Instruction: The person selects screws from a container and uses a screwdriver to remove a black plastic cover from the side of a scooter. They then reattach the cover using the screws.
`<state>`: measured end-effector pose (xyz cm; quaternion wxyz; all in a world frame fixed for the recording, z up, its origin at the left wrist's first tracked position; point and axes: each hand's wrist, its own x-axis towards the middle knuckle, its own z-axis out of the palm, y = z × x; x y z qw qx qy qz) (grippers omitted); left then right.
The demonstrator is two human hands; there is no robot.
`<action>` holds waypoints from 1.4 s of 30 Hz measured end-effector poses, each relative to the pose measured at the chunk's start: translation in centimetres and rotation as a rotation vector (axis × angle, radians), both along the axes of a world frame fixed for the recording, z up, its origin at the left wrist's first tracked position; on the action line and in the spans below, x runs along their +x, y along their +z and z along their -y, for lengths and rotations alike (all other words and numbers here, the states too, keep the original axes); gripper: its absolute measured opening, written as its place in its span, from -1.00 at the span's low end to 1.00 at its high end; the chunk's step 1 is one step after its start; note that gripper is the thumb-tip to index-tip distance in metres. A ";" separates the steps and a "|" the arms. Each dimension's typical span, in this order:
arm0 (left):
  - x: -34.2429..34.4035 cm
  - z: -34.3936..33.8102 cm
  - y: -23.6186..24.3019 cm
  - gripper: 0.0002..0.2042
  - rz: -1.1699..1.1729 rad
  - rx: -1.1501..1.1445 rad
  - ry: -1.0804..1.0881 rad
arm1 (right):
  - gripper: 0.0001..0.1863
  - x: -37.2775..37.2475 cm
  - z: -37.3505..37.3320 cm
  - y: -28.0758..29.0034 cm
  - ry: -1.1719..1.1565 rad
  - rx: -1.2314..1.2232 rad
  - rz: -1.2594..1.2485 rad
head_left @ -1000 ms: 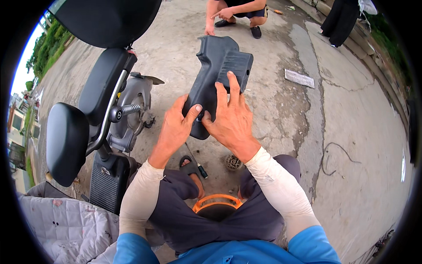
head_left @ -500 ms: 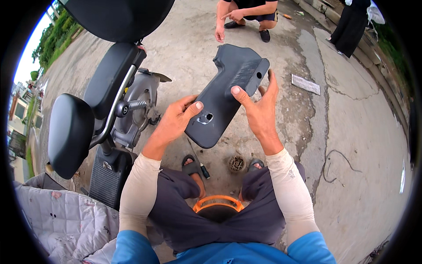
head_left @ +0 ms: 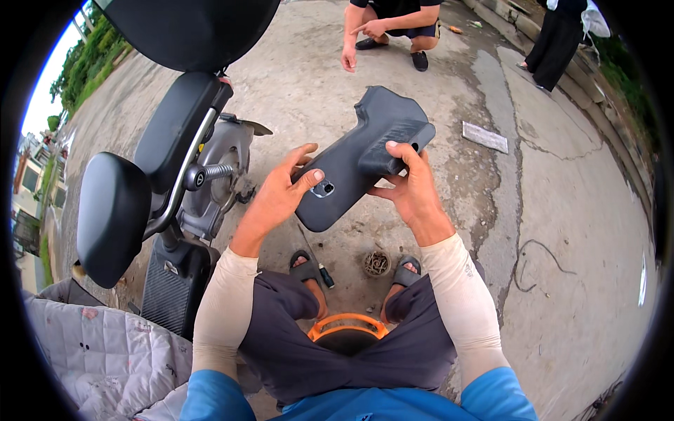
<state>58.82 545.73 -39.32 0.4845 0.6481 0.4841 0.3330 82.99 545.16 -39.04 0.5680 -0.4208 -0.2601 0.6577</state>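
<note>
Between my hands, above the ground, is a black molded plastic cover [head_left: 344, 168], held at a slant. Its near end has a hole with a pale, scuffed rim, and a ribbed raised block with a dark hole sits on its right side. My left hand [head_left: 275, 196] grips the near left edge, thumb on top beside the scuffed hole. At the raised block, my right hand [head_left: 415, 193] is closed on the right edge with its thumb on top. The fingers under the cover are partly hidden.
An electric scooter [head_left: 175, 126] stands at the left, a quilted cloth [head_left: 105, 351] near it. Between my feet are a screwdriver [head_left: 326, 276] and a bowl of small metal pieces [head_left: 377, 263]. One person [head_left: 393, 31] squats ahead; another [head_left: 558, 42] stands far right.
The cover has tilted, its far end moving nearer and slightly right. My right hand has shifted down along its edge, its fingers now more beneath it. My left hand keeps its hold.
</note>
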 end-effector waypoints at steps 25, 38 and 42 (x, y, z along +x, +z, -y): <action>4.7 3.0 -0.1 -0.46 -0.801 0.872 0.225 | 0.21 -1.2 -0.2 -1.1 -0.278 0.171 -0.054; 3.7 0.9 -1.0 -0.38 -0.630 0.744 0.193 | -0.07 -1.5 0.3 -0.7 -0.246 0.058 -0.143; 3.1 0.7 -1.2 -0.38 -0.631 0.776 0.178 | -0.11 -1.3 0.6 -0.6 -0.212 0.071 -0.159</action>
